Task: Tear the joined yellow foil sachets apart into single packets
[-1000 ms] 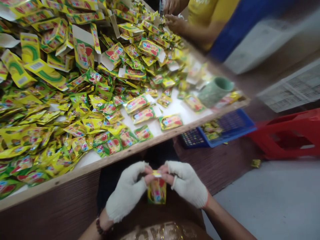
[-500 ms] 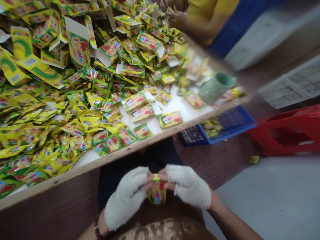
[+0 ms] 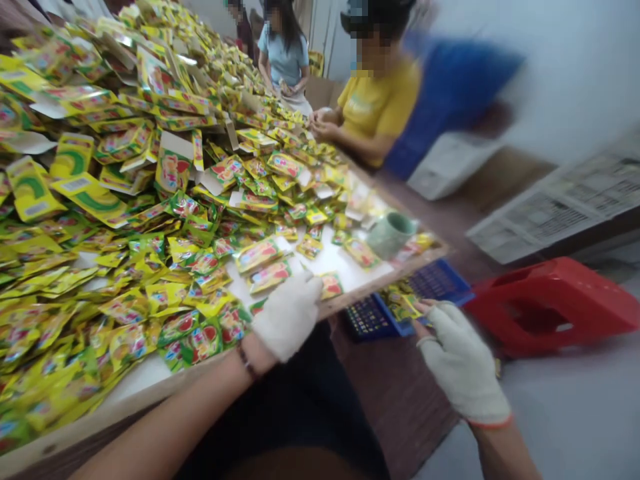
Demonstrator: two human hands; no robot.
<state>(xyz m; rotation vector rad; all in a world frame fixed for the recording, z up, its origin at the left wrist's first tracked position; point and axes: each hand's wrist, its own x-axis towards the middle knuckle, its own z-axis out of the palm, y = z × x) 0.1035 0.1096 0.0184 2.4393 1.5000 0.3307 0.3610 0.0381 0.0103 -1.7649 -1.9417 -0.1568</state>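
Note:
My left hand [image 3: 290, 317], in a white fingerless glove, reaches over the table's front edge beside small flat candy boxes. One candy box [image 3: 331, 285] lies just right of its fingertips, and another candy box [image 3: 270, 275] lies behind the hand. The left fingers are mostly hidden behind the glove. My right hand [image 3: 457, 353], gloved likewise, is out past the edge over a blue basket [image 3: 440, 280] of yellow packets. Between its fingertips and thumb shows a small yellow candy packet [image 3: 412, 308], partly blurred.
A large heap of yellow-green boxes and sachets [image 3: 150, 160] covers the table [image 3: 165, 383]. Near its right corner lies a green cup-like cylinder [image 3: 393, 233]. A red stool [image 3: 555, 303] and white crates [image 3: 560, 207] stand to the right. A co-worker in yellow [image 3: 380, 107] sits along the far side.
My hands have parted from the packet held together at my lap. The left has gone up onto the table edge, the right out toward the blue basket. The view has tilted up.

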